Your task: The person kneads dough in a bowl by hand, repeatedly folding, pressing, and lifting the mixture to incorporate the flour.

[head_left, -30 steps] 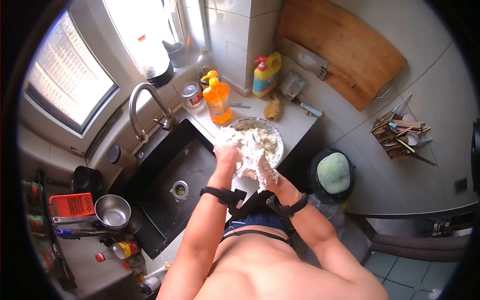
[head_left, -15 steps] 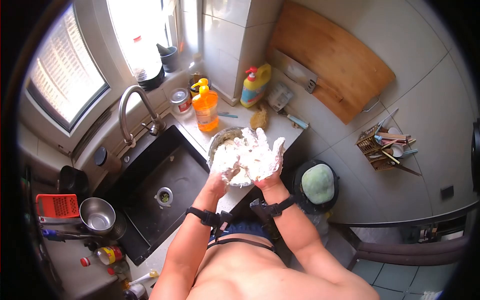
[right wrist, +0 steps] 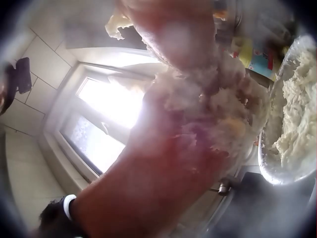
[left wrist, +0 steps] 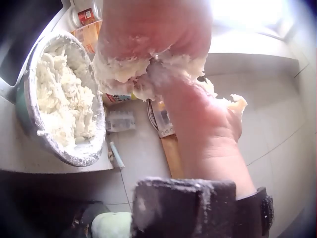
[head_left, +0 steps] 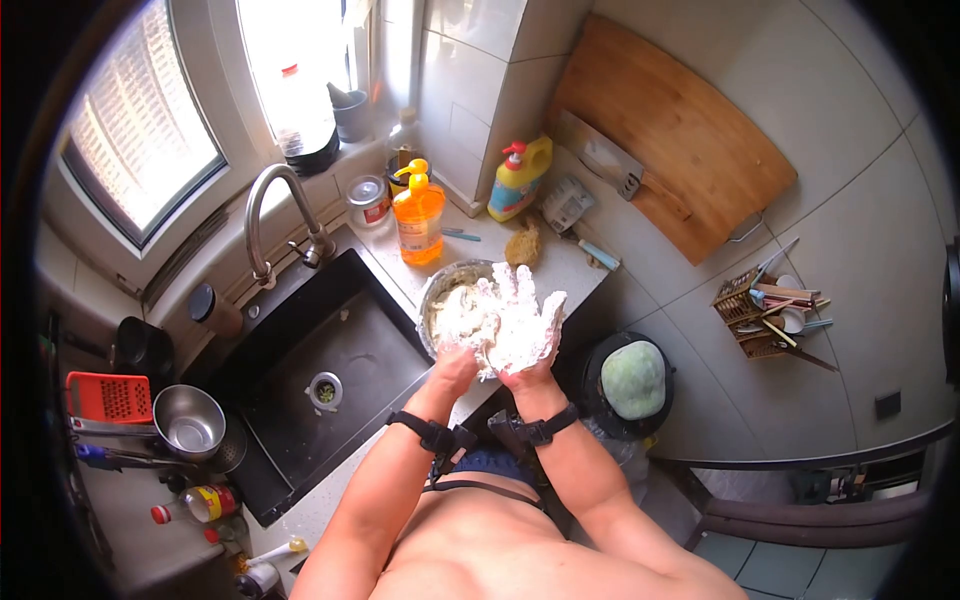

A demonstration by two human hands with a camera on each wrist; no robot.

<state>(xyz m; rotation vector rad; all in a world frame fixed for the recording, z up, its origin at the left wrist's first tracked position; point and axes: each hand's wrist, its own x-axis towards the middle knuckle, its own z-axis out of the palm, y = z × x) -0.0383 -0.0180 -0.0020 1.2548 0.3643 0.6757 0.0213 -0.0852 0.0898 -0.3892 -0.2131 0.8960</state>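
Wet white dough coats both hands, held together over the near side of a metal bowl (head_left: pixel 427 318). The right hand (head_left: pixel 526 325) is palm up with its fingers straight and spread. Against its palm side lies the left hand (head_left: pixel 462 350), its fingers lost in the dough. In the left wrist view the left hand (left wrist: pixel 153 34) touches the right hand (left wrist: pixel 193 94), and dough (left wrist: pixel 64 99) fills the bowl beside them. The right wrist view is hazy; there the right hand (right wrist: pixel 173 32) meets the left hand (right wrist: pixel 198 119), with the bowl (right wrist: pixel 270 171) at the right.
A black sink (head_left: pixel 340 350) with a tap (head_left: pixel 255 220) lies left of the bowl. Behind the bowl stand an orange pump bottle (head_left: pixel 419 215), a yellow bottle (head_left: pixel 518 185) and a sponge (head_left: pixel 523 245). A steel pan (head_left: pixel 190 422) sits at the left, a green lump (head_left: pixel 633 380) at the right.
The right hand has turned palm up and its fingers have spread. The left hand has come in closer against it. The head view has shifted a little.
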